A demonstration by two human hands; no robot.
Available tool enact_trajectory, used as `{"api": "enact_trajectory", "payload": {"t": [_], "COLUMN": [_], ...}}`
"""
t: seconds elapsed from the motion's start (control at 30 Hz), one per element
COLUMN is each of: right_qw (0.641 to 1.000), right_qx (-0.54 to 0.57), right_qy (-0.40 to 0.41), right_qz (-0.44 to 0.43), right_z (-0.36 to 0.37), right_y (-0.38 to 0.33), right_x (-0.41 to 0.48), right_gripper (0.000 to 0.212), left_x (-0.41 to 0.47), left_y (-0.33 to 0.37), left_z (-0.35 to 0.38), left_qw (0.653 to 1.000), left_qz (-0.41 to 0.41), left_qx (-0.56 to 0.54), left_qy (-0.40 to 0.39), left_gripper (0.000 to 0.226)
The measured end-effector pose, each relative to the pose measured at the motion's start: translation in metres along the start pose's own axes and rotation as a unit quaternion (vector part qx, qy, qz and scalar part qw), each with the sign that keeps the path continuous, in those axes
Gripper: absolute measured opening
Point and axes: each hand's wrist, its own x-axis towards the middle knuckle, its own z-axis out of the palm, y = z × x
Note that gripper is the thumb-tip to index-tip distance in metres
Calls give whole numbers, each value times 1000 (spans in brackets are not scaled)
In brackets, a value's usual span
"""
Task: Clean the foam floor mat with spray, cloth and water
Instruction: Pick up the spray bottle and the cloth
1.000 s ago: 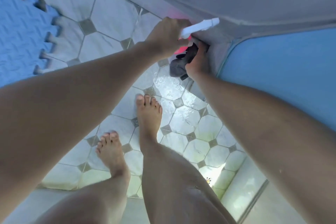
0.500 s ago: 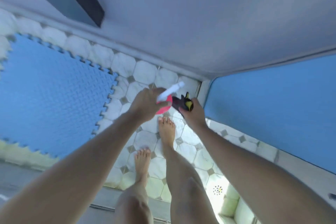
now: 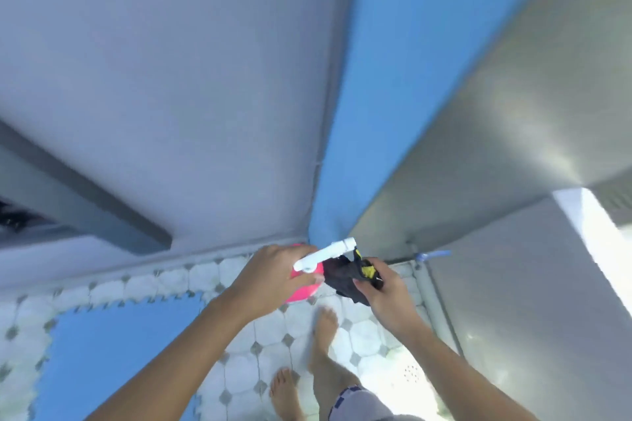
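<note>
The left hand [image 3: 270,278] curls round the pink spray bottle [image 3: 305,287] and the right hand [image 3: 386,287] clutches the dark cloth [image 3: 342,275] beside it, apparently readying both for the blue foam mat [image 3: 113,349] lying along the floor's [image 3: 246,369] left edge.

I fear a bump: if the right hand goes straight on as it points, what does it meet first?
Likely the bottle in the left hand, reached by the right hand's cloth; depth is unclear.

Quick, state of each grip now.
Left grip: holds the pink plastic spray bottle with white nozzle.
Right grip: holds the dark crumpled cloth with yellow patch.
</note>
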Motion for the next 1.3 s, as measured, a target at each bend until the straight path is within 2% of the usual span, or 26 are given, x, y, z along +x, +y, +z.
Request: {"api": "enact_trajectory", "payload": {"t": [0.1, 0.23, 0.37, 0.5, 0.63, 0.83, 0.87, 0.93, 1.0, 1.03, 1.13, 1.2, 1.27, 1.3], "right_qw": [996, 976, 938, 897, 887, 900, 900, 893, 884, 888, 910, 912, 912, 914], "right_qx": [-8, -3, 86, 113, 153, 116, 84, -7, -41, -46, -69, -95, -88, -89], "right_qy": [83, 217, 333, 417, 410, 305, 293, 300, 339, 349, 330, 319, 317, 307], "right_qz": [-27, -27, 30, 90, 149, 290, 310, 335, 318, 296, 241, 239, 247, 249], "right_z": [-82, -189, -283, -367, -435, -491, -494, -493, -483, -476, -457, -451, -455, -460], "right_y": [-7, 9, 46, 110, 182, 260, 271, 291, 297, 297, 296, 293, 293, 290], "right_x": [-42, -91, -133, -161, -168, -156, -153, -151, -150, -148, -141, -140, -141, -142], "right_gripper": [33, 34, 21, 13, 14, 7, 10, 38, 58, 59, 47, 48, 50, 51], "left_x": [23, 63, 111, 152, 194, 232, 236, 240, 244, 245, 246, 245, 244, 244], "left_y": [76, 175, 268, 357, 415, 474, 478, 485, 490, 493, 494, 492, 490, 493], "left_z": [13, 59, 123, 200, 281, 365, 375, 388, 394, 395, 396, 394, 389, 380], "left_qw": [997, 984, 972, 967, 965, 956, 955, 958, 958, 959, 962, 960, 952, 942], "left_qz": [68, 162, 201, 198, 206, 236, 234, 220, 222, 223, 223, 231, 237, 245], "left_qx": [17, -2, -44, -87, -68, -42, -41, -29, -17, -20, -29, -20, -21, -12], "left_qy": [-34, -75, -110, -138, -149, -171, -175, -180, -178, -171, -155, -157, -192, -231], "left_gripper": [35, 22, 21, 25, 26, 20, 23, 25, 24, 22, 20, 21, 23, 34]}}
